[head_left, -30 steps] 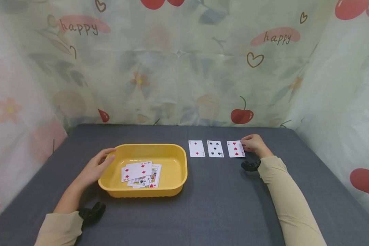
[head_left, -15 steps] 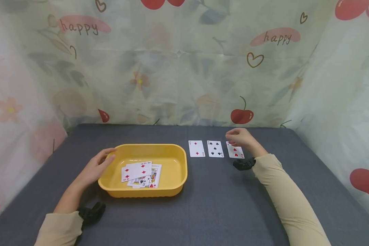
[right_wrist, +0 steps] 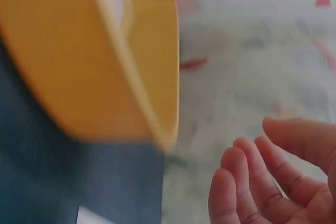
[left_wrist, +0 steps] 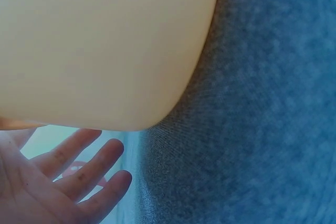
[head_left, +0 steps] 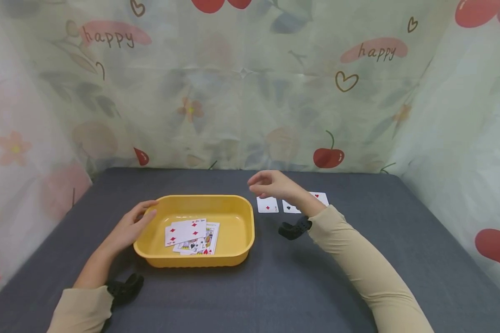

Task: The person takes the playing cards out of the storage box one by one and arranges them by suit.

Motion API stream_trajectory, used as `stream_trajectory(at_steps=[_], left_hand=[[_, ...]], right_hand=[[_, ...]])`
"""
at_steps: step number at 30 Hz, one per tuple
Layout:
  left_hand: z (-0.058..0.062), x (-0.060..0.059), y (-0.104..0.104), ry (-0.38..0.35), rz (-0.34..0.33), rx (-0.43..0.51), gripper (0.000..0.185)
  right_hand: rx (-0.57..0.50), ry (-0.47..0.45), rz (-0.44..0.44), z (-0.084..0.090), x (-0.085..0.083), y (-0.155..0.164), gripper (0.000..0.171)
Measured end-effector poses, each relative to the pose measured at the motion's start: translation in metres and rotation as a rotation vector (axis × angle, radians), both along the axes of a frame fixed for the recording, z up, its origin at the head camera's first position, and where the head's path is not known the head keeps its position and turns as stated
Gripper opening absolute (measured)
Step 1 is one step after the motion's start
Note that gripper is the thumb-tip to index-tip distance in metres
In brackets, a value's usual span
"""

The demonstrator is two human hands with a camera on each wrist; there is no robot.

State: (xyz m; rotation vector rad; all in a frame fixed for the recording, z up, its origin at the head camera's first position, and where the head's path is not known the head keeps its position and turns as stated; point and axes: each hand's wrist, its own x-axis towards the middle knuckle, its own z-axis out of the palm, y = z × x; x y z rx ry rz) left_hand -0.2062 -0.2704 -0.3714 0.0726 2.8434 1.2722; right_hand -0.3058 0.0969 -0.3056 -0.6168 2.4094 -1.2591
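A yellow tray [head_left: 241, 226] stands left of centre in the head view. Several playing cards [head_left: 187, 231] lie overlapping in it, with a diamonds card on top and part of a face card below. My left hand [head_left: 129, 226] rests at the tray's left rim; the left wrist view shows its fingers [left_wrist: 94, 174] loosely spread. My right hand [head_left: 275, 185] is above the row of cards, near the tray's right corner, holding nothing. Beneath it lie a two of diamonds [head_left: 267, 206], a spades card [head_left: 290, 208] and a hearts card [head_left: 320, 197], partly covered by my hand and wrist.
Dark grey cloth [head_left: 258, 296] covers the table. A patterned curtain [head_left: 241, 115] hangs behind the far edge and along both sides. Each wrist wears a black band [head_left: 293, 229].
My right hand has let go of the hearts card at the right end of the row and moved left toward the tray. My left hand has stayed at the tray's rim.
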Motion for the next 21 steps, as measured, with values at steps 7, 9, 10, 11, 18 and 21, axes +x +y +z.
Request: stream_trajectory(at_steps=[7, 9, 10, 11, 18, 21], left_hand=[[0.0, -0.001, 0.0, -0.006, -0.003, -0.002, 0.058], [0.0, -0.001, 0.0, -0.01, 0.0, -0.005, 0.058], [0.0, -0.001, 0.0, -0.011, 0.001, -0.008, 0.058], [-0.001, -0.001, 0.0, -0.011, 0.002, -0.01, 0.058], [0.0, 0.0, 0.001, -0.013, 0.006, -0.008, 0.058], [0.0, 0.0, 0.001, -0.017, 0.005, -0.007, 0.058]], right_hand=[[-0.018, -0.028, 0.15, 0.002, 0.009, -0.05, 0.032], [-0.014, -0.03, 0.187, 0.001, 0.011, -0.063, 0.033], [-0.011, -0.027, 0.204, 0.0, 0.011, -0.07, 0.034], [-0.006, -0.022, 0.222, -0.001, 0.012, -0.076, 0.034], [0.055, 0.01, 0.322, -0.012, 0.01, -0.11, 0.033], [0.083, -0.004, 0.347, -0.016, 0.009, -0.12, 0.034]])
